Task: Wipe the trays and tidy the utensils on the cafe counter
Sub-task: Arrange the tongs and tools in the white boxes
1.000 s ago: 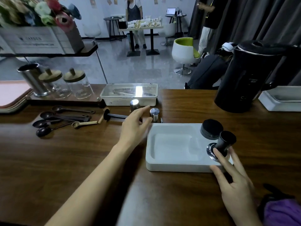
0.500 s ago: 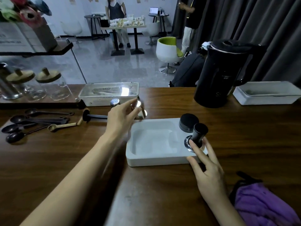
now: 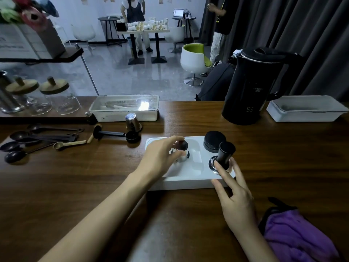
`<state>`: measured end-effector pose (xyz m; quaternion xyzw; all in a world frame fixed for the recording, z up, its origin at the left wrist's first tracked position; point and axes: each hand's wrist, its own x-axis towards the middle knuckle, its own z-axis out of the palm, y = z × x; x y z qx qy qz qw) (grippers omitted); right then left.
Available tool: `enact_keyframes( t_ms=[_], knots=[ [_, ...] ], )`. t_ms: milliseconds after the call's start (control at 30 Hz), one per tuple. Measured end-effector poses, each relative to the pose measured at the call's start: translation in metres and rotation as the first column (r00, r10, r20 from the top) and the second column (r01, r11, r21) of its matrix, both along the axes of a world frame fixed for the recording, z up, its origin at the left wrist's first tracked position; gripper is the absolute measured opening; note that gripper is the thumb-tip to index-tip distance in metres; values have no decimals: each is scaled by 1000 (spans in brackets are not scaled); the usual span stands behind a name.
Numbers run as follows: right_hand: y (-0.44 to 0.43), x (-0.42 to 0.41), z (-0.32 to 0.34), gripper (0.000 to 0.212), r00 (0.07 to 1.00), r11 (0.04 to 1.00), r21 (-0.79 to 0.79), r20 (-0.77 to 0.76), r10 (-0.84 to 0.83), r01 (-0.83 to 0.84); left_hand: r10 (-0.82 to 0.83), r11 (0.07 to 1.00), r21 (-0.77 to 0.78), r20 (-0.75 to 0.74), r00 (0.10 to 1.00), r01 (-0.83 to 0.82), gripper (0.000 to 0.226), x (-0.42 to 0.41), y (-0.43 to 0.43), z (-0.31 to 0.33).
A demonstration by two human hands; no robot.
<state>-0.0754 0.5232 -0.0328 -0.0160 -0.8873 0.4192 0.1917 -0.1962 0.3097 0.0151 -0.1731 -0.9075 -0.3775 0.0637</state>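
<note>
Tray [image 3: 179,184] on counter [image 3: 94,186], worked two-handed.
A steel tamper [image 3: 182,148] is pinched by the left hand [image 3: 160,157] within the tray; the black tamper [image 3: 224,154] at its right end is touched by the right hand's [image 3: 236,201] straight fingers [image 3: 221,172].

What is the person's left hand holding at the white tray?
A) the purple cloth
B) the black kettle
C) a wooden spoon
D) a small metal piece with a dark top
D: the left hand pinches a small metal piece, dark on top, over the white tray.
</note>
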Motion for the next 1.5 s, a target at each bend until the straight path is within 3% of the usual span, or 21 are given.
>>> enact_keyframes(
  t_ms=[167,267,367,567,700,800,867,1133,1367,1500],
  knots=[
    [-1,0,0,48,1000,1000,-17,-18,-2,2,47,999,-2,79,996,-47,40,-9,12,-2],
    [0,-1,-2,48,1000,1000,-12,-24,1,-1,3,996,85,168,986,-18,38,-13,9,-5],
    [1,-1,-3,49,1000,1000,-12,-27,6,-7,-30,995,95,142,989,16,42,-15,6,-4],
    [0,0,-2,51,1000,1000,0,-21,5,-5,-79,997,22,115,990,77,86,-15,-3,-2],
    [-2,1,1,56,1000,1000,6,-26,4,-3,172,985,57,-162,972,-164,56,-21,-28,8],
    [-2,1,1,57,1000,1000,-3,-26,6,-6,421,907,79,-159,893,-414,47,-41,-66,4],
    [-2,1,2,56,1000,1000,-12,-11,1,-1,498,867,49,-132,857,-496,51,-55,-88,-2],
    [-3,1,2,54,999,1000,-11,26,-26,27,499,858,-108,-60,865,-502,51,-88,-108,-10],
    [-2,0,0,58,999,999,12,21,-31,31,504,862,-23,-59,862,-506,41,-102,-114,-20],
    [0,0,-3,50,999,999,2,6,-33,33,498,867,65,-70,864,-494,34,-99,-116,-19]
  ],
)
